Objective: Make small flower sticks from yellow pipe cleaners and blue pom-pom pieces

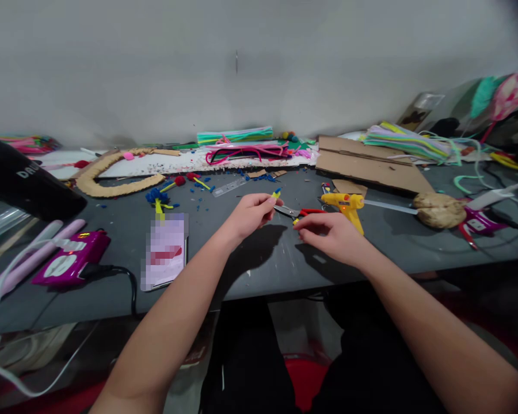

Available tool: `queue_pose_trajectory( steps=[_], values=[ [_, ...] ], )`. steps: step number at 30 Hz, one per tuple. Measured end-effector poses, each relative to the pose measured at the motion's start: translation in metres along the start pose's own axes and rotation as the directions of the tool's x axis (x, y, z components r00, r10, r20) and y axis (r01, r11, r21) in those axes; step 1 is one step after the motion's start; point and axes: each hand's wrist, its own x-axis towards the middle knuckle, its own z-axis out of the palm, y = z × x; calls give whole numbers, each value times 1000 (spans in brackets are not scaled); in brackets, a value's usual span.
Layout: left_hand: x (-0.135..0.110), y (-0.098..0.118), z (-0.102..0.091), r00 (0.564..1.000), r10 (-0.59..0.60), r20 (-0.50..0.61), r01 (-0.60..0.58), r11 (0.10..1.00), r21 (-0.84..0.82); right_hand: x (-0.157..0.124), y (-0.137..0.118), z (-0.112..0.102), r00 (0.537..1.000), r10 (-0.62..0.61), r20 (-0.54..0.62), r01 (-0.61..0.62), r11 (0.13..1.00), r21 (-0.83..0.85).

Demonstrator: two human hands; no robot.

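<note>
Pinching a short yellow stub (277,194) between thumb and forefinger, our left hand (251,214) hovers just above the counter (259,270), its other fingers curled in. Just to its right, our right hand (333,237) curls its fingertips on the red handles of the snips (297,212), whose blades point at the stub and sit very near it.

Little of the stub shows past our fingertips. We judge the main risk to be the blades meeting a fingertip instead of the stub, if they shut before we line them up. A cut piece could also spring away and vanish among the blue scraps (262,177) scattered beyond the left hand.

Just beyond the right hand stands the yellow glue gun (347,206), with what looks like a small light glowing on its body. If it is hot, a careless swing of the wrist could brush its nozzle or tip it over. Farther right lies a brown lump (439,210), and behind it are cardboard sheets (371,164). Well to the left of the left hand sits a pink power strip (71,261). Its cable drops over the counter's near edge, where our forearm could snag it.
</note>
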Motion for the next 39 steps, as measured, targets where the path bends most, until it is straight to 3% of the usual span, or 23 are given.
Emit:
queue_pose_trajectory(
  steps=[4,7,10,13,18,22,25,28,30,32,35,39],
  values=[
    [0,1,0,1000,-22,-13,22,1000,-6,-21,9,-25,994,105,-23,-107,985,-136],
    [0,3,0,999,-25,-32,25,1000,-19,-37,18,-57,965,220,-142,-249,940,-235],
    [0,4,1,999,-32,-35,31,999,-24,-48,29,-85,885,342,-316,-443,827,-345],
    [1,4,3,999,-46,-25,45,998,-39,-45,41,-96,810,429,-400,-576,710,-405],
    [0,4,5,997,-74,2,74,995,-72,-15,55,-77,896,321,-306,-442,688,-576],
    [0,2,4,996,-90,6,90,993,-79,3,60,-58,912,228,-340,-396,704,-590],
    [2,-1,4,998,-55,7,56,996,-65,3,62,-52,881,173,-441,-381,810,-445],
    [5,-6,3,1000,4,1,-4,999,-53,-2,55,-46,842,226,-491,-288,956,-54],
    [6,-8,2,1000,17,1,-17,998,-59,-6,45,-40,855,270,-442,-192,958,214],
    [6,-9,2,1000,21,6,-20,997,-79,-10,32,-32,878,271,-393,-114,919,378],
    [7,-9,3,999,29,16,-27,994,-104,-14,15,-18,897,278,-344,-93,879,468],
    [5,-9,4,999,32,35,-30,997,-74,-14,3,-6,904,293,-312,-137,888,439]
  ],
)
